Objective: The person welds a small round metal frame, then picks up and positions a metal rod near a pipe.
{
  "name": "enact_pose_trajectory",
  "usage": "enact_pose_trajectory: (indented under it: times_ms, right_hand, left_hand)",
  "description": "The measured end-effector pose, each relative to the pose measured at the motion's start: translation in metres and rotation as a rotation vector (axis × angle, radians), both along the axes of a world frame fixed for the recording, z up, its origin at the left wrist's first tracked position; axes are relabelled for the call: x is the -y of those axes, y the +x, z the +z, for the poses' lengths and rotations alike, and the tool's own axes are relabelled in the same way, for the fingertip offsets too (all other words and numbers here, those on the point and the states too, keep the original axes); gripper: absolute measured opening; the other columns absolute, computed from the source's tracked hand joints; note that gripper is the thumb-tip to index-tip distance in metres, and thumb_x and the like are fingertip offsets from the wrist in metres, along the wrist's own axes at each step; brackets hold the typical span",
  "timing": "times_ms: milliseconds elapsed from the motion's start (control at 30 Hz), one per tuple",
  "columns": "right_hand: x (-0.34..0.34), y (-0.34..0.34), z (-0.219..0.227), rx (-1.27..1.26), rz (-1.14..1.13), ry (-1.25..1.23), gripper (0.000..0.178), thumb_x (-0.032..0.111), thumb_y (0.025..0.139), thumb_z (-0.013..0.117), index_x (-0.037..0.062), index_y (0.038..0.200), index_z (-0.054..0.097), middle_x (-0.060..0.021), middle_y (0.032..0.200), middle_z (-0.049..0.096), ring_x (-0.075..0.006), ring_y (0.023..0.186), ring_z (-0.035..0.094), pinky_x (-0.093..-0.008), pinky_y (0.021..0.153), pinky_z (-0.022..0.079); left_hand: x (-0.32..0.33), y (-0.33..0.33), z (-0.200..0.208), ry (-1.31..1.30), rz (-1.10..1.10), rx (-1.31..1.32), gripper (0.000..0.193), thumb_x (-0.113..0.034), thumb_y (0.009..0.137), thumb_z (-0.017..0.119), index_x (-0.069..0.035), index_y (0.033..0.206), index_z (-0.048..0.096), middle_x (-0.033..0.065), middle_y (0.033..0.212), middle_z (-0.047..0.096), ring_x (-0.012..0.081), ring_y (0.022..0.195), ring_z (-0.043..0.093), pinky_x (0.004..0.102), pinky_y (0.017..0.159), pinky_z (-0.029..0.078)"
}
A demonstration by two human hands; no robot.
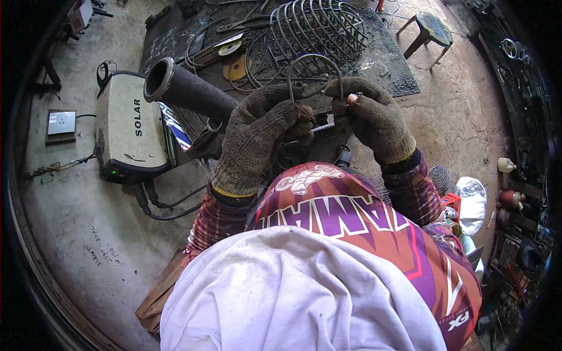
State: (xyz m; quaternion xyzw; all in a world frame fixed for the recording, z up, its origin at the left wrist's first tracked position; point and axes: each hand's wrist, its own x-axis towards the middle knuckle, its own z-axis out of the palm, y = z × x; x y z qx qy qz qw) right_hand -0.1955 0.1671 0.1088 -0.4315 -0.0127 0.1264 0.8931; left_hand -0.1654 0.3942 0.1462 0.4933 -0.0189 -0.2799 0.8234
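Note:
Both my hands wear worn, dirty brown knit gloves with yellow cuff edges. Between them rises a thin metal rod (315,56), bent into an upside-down U. My left hand (254,134) is closed around its left leg, and my right hand (379,123) pinches the right leg. A fingertip pokes out through a hole in the right glove. The rod's lower ends are hidden behind the fingers. Just left of my left hand, a thick dark metal pipe (196,90) slants up with its open mouth to the left.
A cream and black machine (133,126) with cables stands at the left, near a wall socket (61,123). Beyond my hands, a dark metal sheet (398,76) bears a bundle of curved rods (319,29) and abrasive discs (230,48). A stool (434,28) stands far right; tools line the right side.

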Motion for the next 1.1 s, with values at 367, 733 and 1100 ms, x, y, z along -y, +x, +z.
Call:
enact_pose_trajectory:
  times_ms: [367,733,1100]
  right_hand:
    - [-0.001,0.003,0.000,-0.020,-0.040,-0.095,0.029,0.013,0.097,0.062,-0.0014,0.121,0.062,-0.0103,0.114,0.068,-0.0161,0.082,0.069,-0.0286,0.073,0.059]
    - [0.005,0.009,0.033,0.068,-0.169,-0.249,0.030,0.025,0.099,0.062,-0.0008,0.115,0.066,-0.0033,0.082,0.066,-0.0102,0.069,0.064,-0.0234,0.061,0.053]
    - [0.031,0.010,0.046,0.182,-0.333,-0.184,0.030,0.025,0.100,0.059,-0.0005,0.114,0.065,-0.0034,0.081,0.063,-0.0103,0.067,0.062,-0.0235,0.059,0.051]
  left_hand:
    - [-0.001,0.003,-0.001,0.002,0.024,0.005,0.029,-0.008,0.097,0.063,0.002,0.124,0.060,0.0159,0.100,0.071,0.0202,0.083,0.071,0.0342,0.073,0.062]
    - [0.024,0.016,0.023,0.072,0.011,0.100,0.029,-0.008,0.096,0.064,0.002,0.122,0.061,0.0146,0.101,0.071,0.0192,0.085,0.071,0.0320,0.074,0.060]
    - [0.055,0.035,0.035,-0.063,-0.138,0.196,0.029,-0.009,0.100,0.056,0.003,0.126,0.057,0.0188,0.103,0.070,0.0256,0.087,0.071,0.0380,0.075,0.061]
